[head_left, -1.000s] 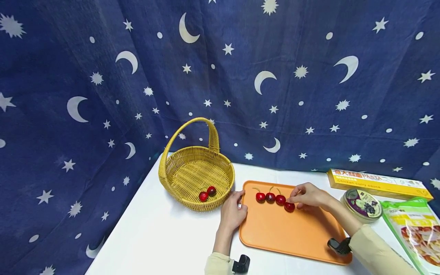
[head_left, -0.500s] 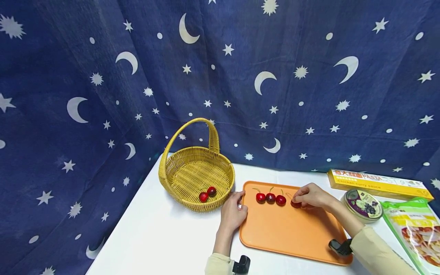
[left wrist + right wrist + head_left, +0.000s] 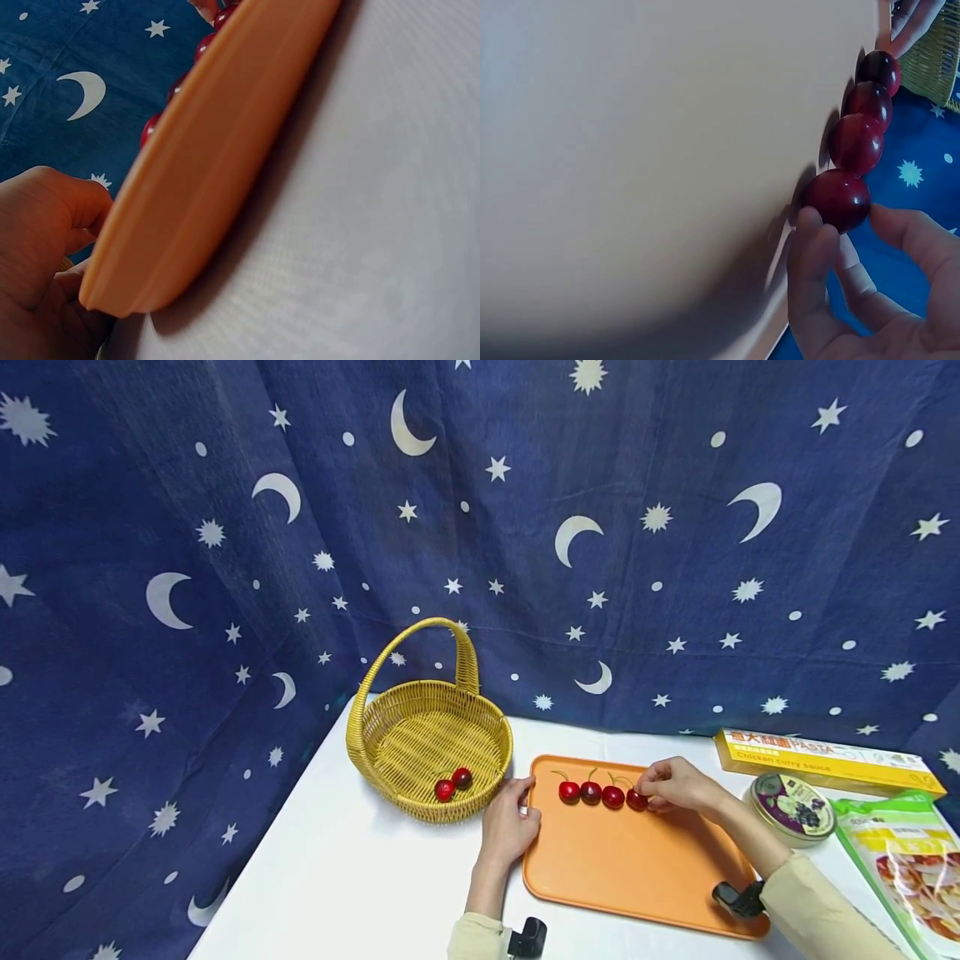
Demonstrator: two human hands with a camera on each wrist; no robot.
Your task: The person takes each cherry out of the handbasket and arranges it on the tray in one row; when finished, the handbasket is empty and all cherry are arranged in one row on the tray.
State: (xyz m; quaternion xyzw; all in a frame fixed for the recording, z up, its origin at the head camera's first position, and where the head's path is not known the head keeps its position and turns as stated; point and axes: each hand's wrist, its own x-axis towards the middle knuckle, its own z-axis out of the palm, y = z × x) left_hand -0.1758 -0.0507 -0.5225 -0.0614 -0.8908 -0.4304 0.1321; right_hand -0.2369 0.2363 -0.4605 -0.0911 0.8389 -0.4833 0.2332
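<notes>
Several dark red cherries [image 3: 591, 793] with thin stems lie side by side in a row along the far part of an orange tray [image 3: 600, 868]. My right hand [image 3: 678, 787] pinches the rightmost cherry [image 3: 837, 199] between thumb and fingertips, close against its neighbour in the row. At the tray's left rim, my left hand [image 3: 507, 827] grips the edge, thumb and fingers bent about it. From the left wrist, the tray's side wall [image 3: 187, 165] fills the middle and covers part of the fingers.
A yellow woven basket [image 3: 427, 735] with a tall handle stands left of the tray, two cherries [image 3: 453, 783] inside. To the right are a yellow pasta box [image 3: 825, 764], a round tin [image 3: 791, 806] and a green food bag [image 3: 907, 868]. A blue starry cloth [image 3: 525, 568] hangs behind.
My right hand drew the rightmost cherry slightly right and up, then back left against the row. The third cherry's stem now stands more upright. My left hand has stayed at the tray's rim.
</notes>
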